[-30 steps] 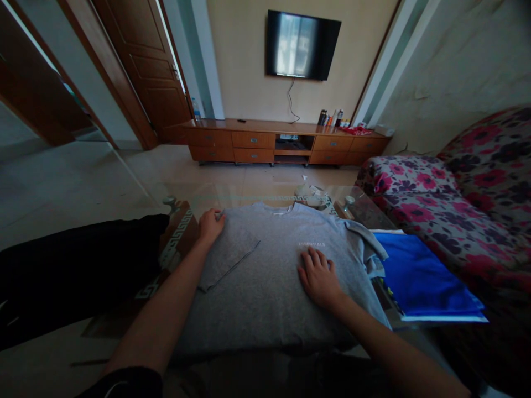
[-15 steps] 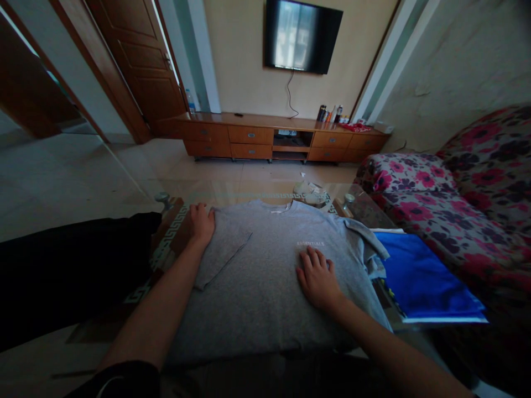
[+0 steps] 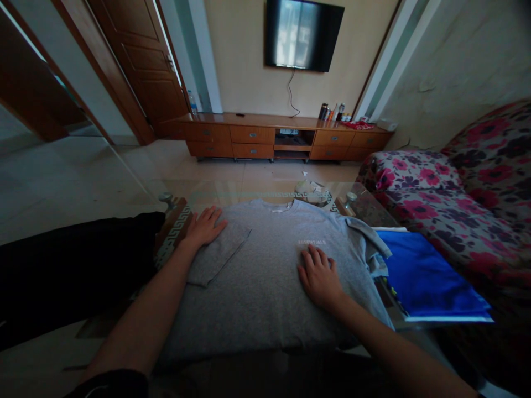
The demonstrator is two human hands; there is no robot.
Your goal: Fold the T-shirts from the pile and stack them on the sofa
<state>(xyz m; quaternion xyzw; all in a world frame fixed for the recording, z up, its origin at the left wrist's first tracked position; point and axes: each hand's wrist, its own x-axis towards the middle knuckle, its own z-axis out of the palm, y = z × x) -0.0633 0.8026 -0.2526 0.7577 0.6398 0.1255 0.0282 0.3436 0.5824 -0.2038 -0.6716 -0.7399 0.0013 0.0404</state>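
A grey T-shirt [image 3: 265, 287] with "ESSENTIALS" lettering lies spread on a glass table [image 3: 232, 190], its collar at the far side. Its left sleeve is folded inward over the front, while the right sleeve hangs loosely bunched at the side. My left hand [image 3: 204, 225] rests with fingers stretched on the folded sleeve near the left shoulder. Flat on the chest, just below the lettering, lies my right hand [image 3: 319, 275], fingers a little spread. Neither hand grips the cloth.
Black cloth [image 3: 78, 271] lies left of the shirt. Folded blue fabric [image 3: 431, 273] is on the right, beside a flowered sofa [image 3: 431, 213]. A long wooden TV cabinet [image 3: 253, 135] with bottles on it stands along the far wall beneath a television [image 3: 305, 36].
My left hand has shifted from the shirt's left edge onto the folded sleeve, its fingers now stretched out. My right hand stays in place on the chest.
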